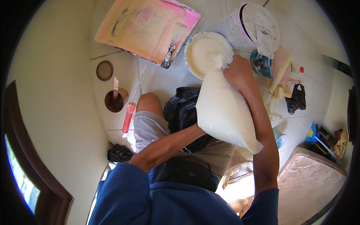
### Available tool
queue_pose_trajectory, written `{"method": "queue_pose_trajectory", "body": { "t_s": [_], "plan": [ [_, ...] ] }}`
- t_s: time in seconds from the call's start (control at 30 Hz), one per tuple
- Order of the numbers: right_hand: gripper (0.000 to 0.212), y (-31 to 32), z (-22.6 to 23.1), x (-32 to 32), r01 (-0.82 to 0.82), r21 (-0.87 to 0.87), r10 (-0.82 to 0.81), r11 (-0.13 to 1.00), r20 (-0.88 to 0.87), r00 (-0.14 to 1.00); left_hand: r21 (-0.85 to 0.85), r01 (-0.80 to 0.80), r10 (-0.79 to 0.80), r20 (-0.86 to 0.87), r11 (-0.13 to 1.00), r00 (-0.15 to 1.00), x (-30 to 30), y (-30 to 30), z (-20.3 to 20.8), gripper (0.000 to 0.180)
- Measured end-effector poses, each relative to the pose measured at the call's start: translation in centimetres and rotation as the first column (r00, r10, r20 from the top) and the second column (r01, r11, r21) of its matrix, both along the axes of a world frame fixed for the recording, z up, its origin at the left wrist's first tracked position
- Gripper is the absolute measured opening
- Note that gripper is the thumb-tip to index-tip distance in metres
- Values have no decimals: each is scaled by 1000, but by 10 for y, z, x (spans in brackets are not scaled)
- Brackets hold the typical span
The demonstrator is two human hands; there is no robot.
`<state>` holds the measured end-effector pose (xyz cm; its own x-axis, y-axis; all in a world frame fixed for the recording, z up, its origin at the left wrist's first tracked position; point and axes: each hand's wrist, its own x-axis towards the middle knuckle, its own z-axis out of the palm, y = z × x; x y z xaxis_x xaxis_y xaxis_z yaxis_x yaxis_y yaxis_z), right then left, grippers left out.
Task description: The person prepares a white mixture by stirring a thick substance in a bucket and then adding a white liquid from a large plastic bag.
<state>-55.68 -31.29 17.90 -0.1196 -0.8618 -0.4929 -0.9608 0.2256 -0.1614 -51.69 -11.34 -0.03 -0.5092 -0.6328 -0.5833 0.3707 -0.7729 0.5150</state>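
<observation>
A clear plastic bag (pixel 225 107) filled with something off-white hangs tilted in front of me. My right hand (pixel 239 72) is closed around its gathered neck. The bag's upper end reaches over the near rim of a round tub (pixel 187 56) with cream-coloured contents. My left forearm goes in behind the lower left of the bag; my left hand is hidden there, so its fingers do not show. A black plastic bag (pixel 182 108) lies by my knee, beneath the filled bag.
A pink-stained paint tray (pixel 138 28) lies at the far left, with a red-handled roller (pixel 128 118) leaning from it. Nearby stand a brown can (pixel 109 104) and its lid (pixel 104 70). A white bucket (pixel 232 32), a green can (pixel 261 64) and a mattress (pixel 311 183) are on the right.
</observation>
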Motion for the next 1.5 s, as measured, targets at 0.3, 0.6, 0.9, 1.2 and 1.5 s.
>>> {"method": "queue_pose_trajectory", "body": {
  "t_s": [0.3,0.6,0.9,1.2,1.5],
  "plan": [
    [28,26,-18,-18,25,92,-23,995,-18,1000,47,47,-45,-43,998,998,-6,39,0,34],
    [29,-10,14,-8,-17,-50,17,999,-17,1000,-84,-10,9,-14,996,1000,-7,-27,19,34],
    [27,12,6,18,4,5,-4,1000,52,999,-19,1,1,71,1000,997,26,14,-35,33],
    [15,49,5,-4,193,-160,-152,968,240,959,-62,29,-25,66,998,997,26,6,-39,33],
    [9,134,-30,-45,446,-272,-259,853,521,813,-154,-6,26,126,988,992,34,-27,-52,32]
  ]
}}
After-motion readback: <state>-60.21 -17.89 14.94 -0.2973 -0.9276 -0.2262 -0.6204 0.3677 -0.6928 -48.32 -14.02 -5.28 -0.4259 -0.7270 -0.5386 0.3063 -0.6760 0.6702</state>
